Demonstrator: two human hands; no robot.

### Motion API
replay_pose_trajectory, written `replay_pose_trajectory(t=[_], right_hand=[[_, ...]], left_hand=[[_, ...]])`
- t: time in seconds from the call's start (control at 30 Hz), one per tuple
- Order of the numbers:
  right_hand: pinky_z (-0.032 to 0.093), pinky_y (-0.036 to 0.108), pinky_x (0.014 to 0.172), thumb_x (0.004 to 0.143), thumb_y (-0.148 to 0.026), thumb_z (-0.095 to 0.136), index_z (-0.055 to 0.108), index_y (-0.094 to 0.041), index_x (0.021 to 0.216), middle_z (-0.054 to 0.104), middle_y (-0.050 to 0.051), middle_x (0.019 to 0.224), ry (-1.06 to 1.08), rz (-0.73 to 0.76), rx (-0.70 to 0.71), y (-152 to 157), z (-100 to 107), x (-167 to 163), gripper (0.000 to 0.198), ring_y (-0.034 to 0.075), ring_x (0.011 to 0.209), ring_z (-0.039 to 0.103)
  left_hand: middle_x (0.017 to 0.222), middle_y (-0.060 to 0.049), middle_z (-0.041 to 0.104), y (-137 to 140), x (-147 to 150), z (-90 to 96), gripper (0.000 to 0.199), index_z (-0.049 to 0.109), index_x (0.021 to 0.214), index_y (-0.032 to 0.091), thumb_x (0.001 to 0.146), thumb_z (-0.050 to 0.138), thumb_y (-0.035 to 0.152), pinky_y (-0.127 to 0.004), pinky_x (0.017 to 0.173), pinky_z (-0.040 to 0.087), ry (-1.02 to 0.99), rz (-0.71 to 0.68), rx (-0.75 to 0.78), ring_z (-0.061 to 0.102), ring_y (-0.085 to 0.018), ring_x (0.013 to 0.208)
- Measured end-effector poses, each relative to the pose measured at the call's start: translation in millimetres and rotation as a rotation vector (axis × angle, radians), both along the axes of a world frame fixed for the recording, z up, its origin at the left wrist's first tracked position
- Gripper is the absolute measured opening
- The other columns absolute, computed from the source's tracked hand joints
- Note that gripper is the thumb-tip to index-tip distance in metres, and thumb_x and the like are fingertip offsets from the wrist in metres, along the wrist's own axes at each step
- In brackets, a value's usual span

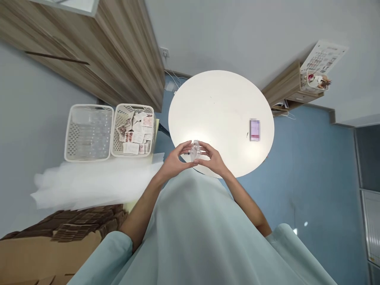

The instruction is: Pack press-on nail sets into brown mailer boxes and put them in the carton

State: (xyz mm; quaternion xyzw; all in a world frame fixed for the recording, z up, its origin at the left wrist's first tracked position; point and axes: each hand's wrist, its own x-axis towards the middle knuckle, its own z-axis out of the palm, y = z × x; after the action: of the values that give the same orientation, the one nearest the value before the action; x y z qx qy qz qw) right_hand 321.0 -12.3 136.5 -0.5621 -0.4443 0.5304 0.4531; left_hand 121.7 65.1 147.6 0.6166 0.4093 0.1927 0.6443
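Note:
Between my two hands is a small clear plastic case [195, 151], held over the near edge of the round white table [219, 107]. The fingers and thumb of my left hand [175, 160] grip it from the left. From the right, my right hand [214, 159] closes on it in the same way. Its contents, if any, are too small to make out. A small dark item [186, 153] shows by my left fingers; I cannot tell what it is.
Left of the table stand a white basket of clear plastic boxes [89, 157] and a white basket of printed packets [133, 107]. White packing sheets [95, 184] and stacked brown cardboard [86, 225] lie nearer. A phone-like item [254, 130] rests on the table's right side.

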Motion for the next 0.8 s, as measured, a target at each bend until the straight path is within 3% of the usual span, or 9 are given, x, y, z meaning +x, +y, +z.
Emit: replay_pose_trajectory(t=[0.33,0.57,0.8], right_hand=[[0.057,0.052,0.116,0.072,-0.055,0.095,0.062,-0.034,0.146,0.064,0.006,0.151,0.167,-0.008,-0.109,-37.8,-22.2,53.4,0.083,0.032,0.137,0.065],[0.061,0.050,0.109,0.070,-0.050,0.098,0.066,-0.033,0.142,0.065,0.007,0.146,0.213,0.041,-0.117,-46.3,-28.8,69.2,0.081,0.033,0.131,0.069],[0.062,0.048,0.107,0.071,-0.049,0.096,0.065,-0.033,0.144,0.066,0.007,0.145,0.154,0.051,-0.105,-48.0,-36.2,64.1,0.080,0.032,0.131,0.069]], left_hand=[[0.149,-0.011,0.066,-28.0,55.5,-10.1,0.097,0.057,0.156,0.031,0.069,0.095,0.051,-0.055,0.119,0.052,0.014,-0.120,-0.115,0.063,-0.037,0.138],[0.150,-0.012,0.066,-37.4,58.1,-20.1,0.104,0.054,0.159,0.030,0.066,0.097,0.050,-0.053,0.112,0.055,0.066,-0.138,-0.123,0.059,-0.039,0.142],[0.148,-0.012,0.066,-42.0,52.8,-25.4,0.106,0.050,0.161,0.031,0.067,0.096,0.050,-0.050,0.111,0.056,0.118,-0.116,-0.093,0.060,-0.037,0.141]])
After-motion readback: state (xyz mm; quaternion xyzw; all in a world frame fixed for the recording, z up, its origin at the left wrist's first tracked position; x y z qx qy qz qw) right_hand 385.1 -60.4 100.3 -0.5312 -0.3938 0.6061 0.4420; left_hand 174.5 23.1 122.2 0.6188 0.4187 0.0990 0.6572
